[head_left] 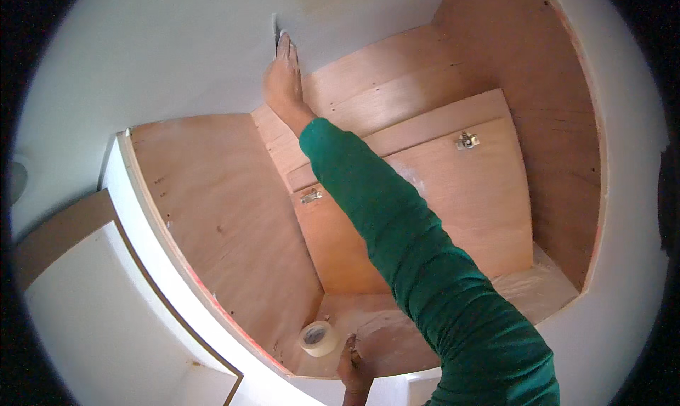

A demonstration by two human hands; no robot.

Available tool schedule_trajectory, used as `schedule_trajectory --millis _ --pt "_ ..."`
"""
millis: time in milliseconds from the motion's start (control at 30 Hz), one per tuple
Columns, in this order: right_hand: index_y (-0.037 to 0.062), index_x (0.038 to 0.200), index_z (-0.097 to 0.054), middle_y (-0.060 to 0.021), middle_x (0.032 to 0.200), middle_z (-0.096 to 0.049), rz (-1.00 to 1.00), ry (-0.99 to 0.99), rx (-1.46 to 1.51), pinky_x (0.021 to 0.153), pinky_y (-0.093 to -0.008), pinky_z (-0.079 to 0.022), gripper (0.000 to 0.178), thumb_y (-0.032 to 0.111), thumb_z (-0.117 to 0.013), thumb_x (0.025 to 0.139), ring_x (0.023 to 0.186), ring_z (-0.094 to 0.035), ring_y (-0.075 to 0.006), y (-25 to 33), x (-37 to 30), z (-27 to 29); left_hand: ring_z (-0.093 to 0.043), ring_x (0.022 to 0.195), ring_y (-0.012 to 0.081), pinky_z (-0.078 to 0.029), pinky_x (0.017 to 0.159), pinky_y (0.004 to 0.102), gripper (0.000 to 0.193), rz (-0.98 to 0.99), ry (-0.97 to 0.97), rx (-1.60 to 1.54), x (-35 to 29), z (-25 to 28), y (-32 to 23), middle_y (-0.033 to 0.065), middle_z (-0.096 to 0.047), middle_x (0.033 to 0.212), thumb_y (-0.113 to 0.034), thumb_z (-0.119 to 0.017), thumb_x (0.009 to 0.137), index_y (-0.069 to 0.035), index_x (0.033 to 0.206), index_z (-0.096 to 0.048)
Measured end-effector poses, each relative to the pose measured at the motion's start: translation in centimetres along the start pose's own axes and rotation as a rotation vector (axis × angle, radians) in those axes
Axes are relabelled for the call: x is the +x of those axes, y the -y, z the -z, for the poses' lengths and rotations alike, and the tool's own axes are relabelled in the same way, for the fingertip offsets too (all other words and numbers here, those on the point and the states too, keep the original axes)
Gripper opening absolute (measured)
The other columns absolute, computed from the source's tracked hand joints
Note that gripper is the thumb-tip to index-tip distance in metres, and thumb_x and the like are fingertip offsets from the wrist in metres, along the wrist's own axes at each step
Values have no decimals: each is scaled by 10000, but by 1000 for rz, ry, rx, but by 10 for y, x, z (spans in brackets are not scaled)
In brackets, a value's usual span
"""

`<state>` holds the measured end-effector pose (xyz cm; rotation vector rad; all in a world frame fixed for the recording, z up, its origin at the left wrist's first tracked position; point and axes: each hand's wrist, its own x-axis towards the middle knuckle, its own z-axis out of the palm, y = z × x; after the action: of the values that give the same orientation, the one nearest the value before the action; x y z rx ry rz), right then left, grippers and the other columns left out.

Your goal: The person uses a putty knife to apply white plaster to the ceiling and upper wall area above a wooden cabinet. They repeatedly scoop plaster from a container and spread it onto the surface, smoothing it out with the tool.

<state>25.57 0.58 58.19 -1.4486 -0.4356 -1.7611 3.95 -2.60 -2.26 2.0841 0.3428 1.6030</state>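
Note:
My right arm, in a green sleeve, reaches up and across to the ceiling over an open wooden cabinet [227,193]. My right hand [283,83] is closed, with whitish smears on the fingertips. It presses a thin grey putty knife [276,27], seen nearly edge-on, to the pale ceiling [198,52]; most of the tool is hidden by the hand. Low in the picture, my left hand [352,367] is at the cabinet's front edge with its fingers drawn together. What they hold, if anything, cannot be made out. Beside it, a roll of pale tape [319,339] lies on the cabinet floor.
A loose wooden panel [425,200] with two metal hinges [467,141] leans against the cabinet's back. Wooden side walls [556,137] enclose the space. Pale dust marks the cabinet floor [531,285]. At the lower left is a white panel with brown edging [120,300].

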Motion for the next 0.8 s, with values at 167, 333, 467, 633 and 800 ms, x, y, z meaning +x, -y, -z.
schedule_trajectory --millis 167,333,467,633,800 --pt "-47 1368 -530 -290 1499 -393 -187 -75 427 1013 -433 -471 492 127 -578 911 1283 -497 -407 -97 6 -9 -668 1080 401 -526 952 418 425 12 -42 -7 0 0 -2 269 -666 1175 -243 -384 1066 95 1215 -595" --pt "-89 1428 -396 -314 1304 -541 -386 -435 723 1020 -483 -456 622 -6 -536 827 1164 -555 -472 -235 70 25 -541 1211 288 -429 1049 480 427 112 -39 -238 -10 -5 21 144 -597 1259 -302 -514 964 22 1233 -587" --pt "-91 1415 -413 -295 1236 -599 -249 -560 553 982 -481 -480 622 -14 -535 810 1141 -585 -444 -296 96 16 -546 1190 266 -427 1047 495 417 751 -124 -1019 11 -6 -29 115 -600 1239 -337 -581 925 -13 1186 -605" --pt "-91 1422 -403 -257 1263 -597 -359 -371 300 1025 -465 -438 633 34 -576 826 1192 -555 -423 -255 104 20 -564 1149 262 -451 1011 477 359 528 -113 -875 6 -10 -16 105 -617 1175 -338 -597 920 -48 1129 -627" --pt "-57 1458 -376 -225 1364 -543 -254 -209 106 1087 -463 -384 633 42 -566 862 1267 -500 -409 -194 78 16 -563 1116 271 -460 994 462 346 404 -92 -480 -10 -11 26 94 -612 1131 -333 -595 922 -52 1121 -633"
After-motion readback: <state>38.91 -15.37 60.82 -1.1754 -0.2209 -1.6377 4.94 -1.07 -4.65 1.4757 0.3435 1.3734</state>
